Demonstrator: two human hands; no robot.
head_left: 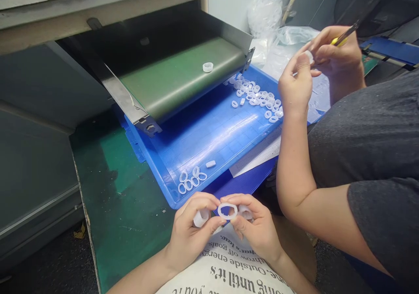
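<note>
While our left hand [191, 230] grips one translucent plastic ring [200, 217], our right hand [257, 228] pinches another ring [227, 211] up for a look. Both sit just off the blue tray's [209, 141] near edge.

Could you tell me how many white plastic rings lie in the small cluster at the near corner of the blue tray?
6 rings sit at the near corner of the blue tray, close together in two rows, with one short white tube lying apart beside them.

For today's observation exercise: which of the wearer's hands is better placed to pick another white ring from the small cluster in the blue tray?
Probably the left hand: it lies nearer the ring cluster at the blue tray's near corner. The right hand pinches a ring.
</note>
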